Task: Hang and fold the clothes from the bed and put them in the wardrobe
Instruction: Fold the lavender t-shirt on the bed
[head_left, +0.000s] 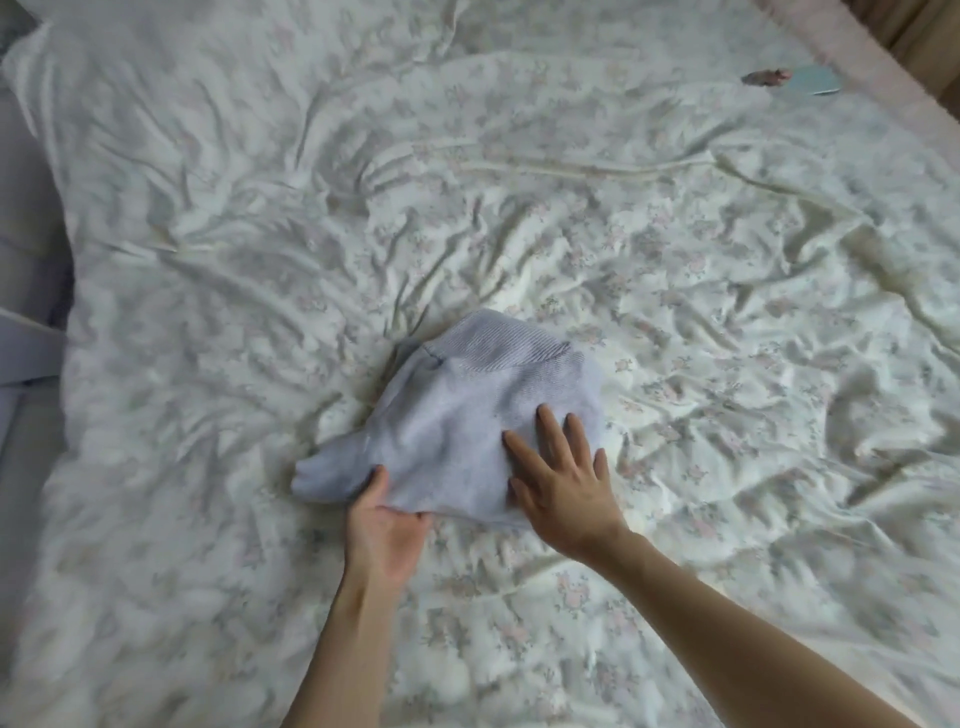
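Head view: a pale lilac knit garment (457, 415) lies folded on the rumpled floral bedspread (675, 260) — right hand (563, 486) flat on top, fingers straight; left hand (384, 525) pinches its near edge.

A small pinkish object (765, 77) and a pale blue round item (814, 80) lie touching near the far right edge of the rumpled floral bedspread (675, 249).
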